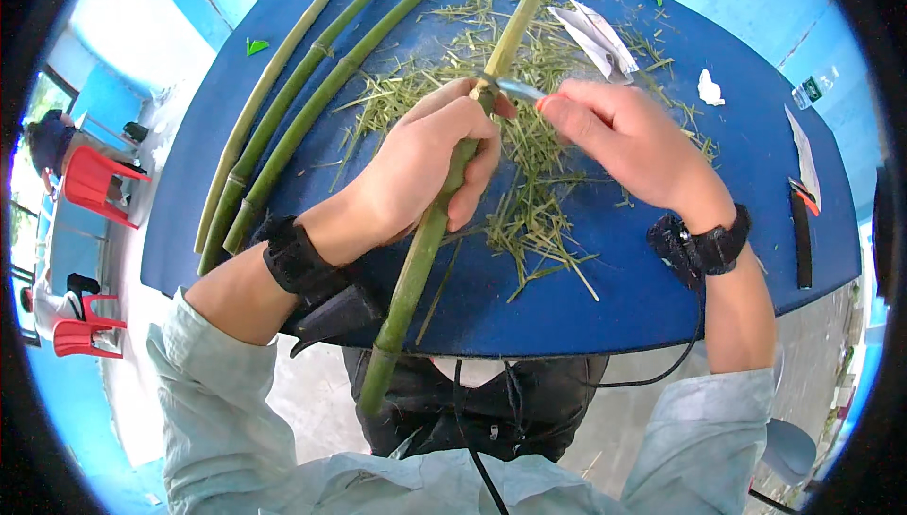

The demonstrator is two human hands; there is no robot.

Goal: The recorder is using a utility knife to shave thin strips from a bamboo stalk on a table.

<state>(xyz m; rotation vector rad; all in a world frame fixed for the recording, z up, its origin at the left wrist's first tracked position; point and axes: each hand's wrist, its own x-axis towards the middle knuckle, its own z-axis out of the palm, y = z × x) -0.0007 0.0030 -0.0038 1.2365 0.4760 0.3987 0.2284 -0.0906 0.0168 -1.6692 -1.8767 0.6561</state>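
Observation:
A green bamboo pole [416, 274] slants from over my lap up across the table, its far end pale and stripped of skin. My left hand [439, 156] is wrapped round it just below a joint. In my right hand [638, 137] is a knife, gripped by its handle, which my fingers mostly hide; a bit of orange shows there. The knife's blade [518, 89] lies across the pole at the joint, right beside my left fingers. Thin green bamboo shavings [539, 222] are heaped on the table under and around the pole.
The blue table [746, 203] carries several other bamboo poles [312, 128] at left. Folded paper [595, 38], a crumpled white tissue [710, 89], a clear bottle [814, 88] and a black-sheathed tool with orange [803, 231] lie to the right. Red chairs [94, 184] and people are far left.

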